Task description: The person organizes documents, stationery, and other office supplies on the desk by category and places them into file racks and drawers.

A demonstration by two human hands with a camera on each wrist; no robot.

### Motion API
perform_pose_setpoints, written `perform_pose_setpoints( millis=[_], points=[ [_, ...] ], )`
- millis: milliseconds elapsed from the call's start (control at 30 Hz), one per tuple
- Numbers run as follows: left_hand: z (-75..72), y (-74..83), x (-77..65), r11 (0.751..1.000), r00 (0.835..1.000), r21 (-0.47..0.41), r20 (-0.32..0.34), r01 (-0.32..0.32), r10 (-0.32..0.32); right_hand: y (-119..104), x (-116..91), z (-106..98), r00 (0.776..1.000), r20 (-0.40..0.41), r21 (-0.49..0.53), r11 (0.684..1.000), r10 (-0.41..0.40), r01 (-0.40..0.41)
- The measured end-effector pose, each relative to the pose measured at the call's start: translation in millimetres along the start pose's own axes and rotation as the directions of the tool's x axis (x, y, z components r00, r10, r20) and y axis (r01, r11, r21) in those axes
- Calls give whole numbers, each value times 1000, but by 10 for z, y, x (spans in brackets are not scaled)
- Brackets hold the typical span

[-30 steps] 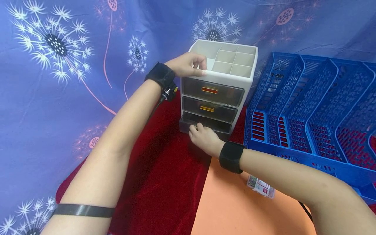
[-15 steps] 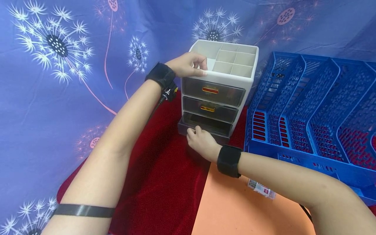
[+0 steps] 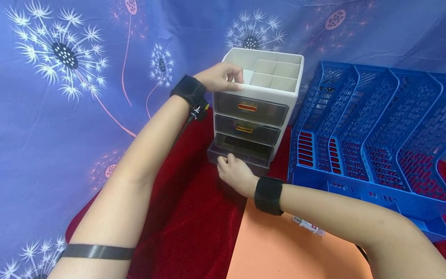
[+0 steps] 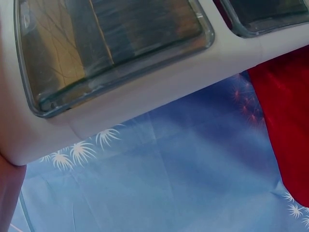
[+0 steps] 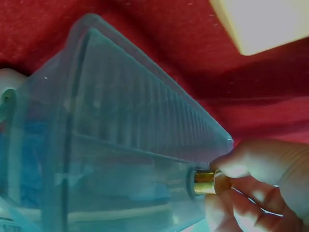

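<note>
A white desktop drawer organizer [image 3: 296,95] with three smoky see-through drawers stands against the cloth backdrop. My left hand [image 3: 223,77] grips its top front rim, thumb outside and fingers curled into the open top compartment. In the left wrist view the organizer's side and front [image 4: 130,104] fill the top. The bottom drawer [image 3: 261,159] is pulled partly out, and its inside looks bare. My right hand [image 3: 238,176] is at that drawer's front; the right wrist view has thumb and fingers pinching its gold handle [image 5: 204,182]. The upper two drawers [image 3: 251,110] are closed.
A blue mesh file rack [image 3: 348,176] with several slots stands close on the right. A small clear labelled box [image 3: 308,225] lies on the orange mat [image 3: 278,248], partly behind my right forearm. Red cloth [image 3: 188,217] covers the surface in front of the organizer.
The right hand has moved toward me, down and slightly left in the head view, and the bottom drawer has slid further out with it. The left hand keeps its grip on the rim.
</note>
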State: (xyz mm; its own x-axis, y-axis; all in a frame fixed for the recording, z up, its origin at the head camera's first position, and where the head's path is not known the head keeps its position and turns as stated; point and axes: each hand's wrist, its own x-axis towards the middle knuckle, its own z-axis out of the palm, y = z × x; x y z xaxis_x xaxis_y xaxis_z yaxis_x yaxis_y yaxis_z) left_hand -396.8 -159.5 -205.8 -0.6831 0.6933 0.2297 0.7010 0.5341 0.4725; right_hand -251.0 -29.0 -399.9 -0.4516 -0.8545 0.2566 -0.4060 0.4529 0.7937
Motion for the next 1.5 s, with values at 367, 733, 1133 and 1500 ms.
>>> perform_pose_setpoints(
  millis=[367, 733, 1133, 1500],
  points=[
    [2, -3, -4, 1000, 1000, -10, 3, -8, 8, -96, -19, -147, 999, 45, 25, 1000, 15, -16],
    [14, 24, -13, 1000, 1000, -8, -2, -18, 18, -44, -93, -154, 999, 33, 144, 989, 27, -31],
    [-5, 14, 10, 1000, 1000, -13, -2, -15, 15, 216, -419, -498, 999, -18, 537, 843, 42, -26],
    [3, 19, 10, 1000, 1000, -18, 4, 7, -7, 455, -1045, -501, 958, 207, 729, 622, 200, -287]
  ],
)
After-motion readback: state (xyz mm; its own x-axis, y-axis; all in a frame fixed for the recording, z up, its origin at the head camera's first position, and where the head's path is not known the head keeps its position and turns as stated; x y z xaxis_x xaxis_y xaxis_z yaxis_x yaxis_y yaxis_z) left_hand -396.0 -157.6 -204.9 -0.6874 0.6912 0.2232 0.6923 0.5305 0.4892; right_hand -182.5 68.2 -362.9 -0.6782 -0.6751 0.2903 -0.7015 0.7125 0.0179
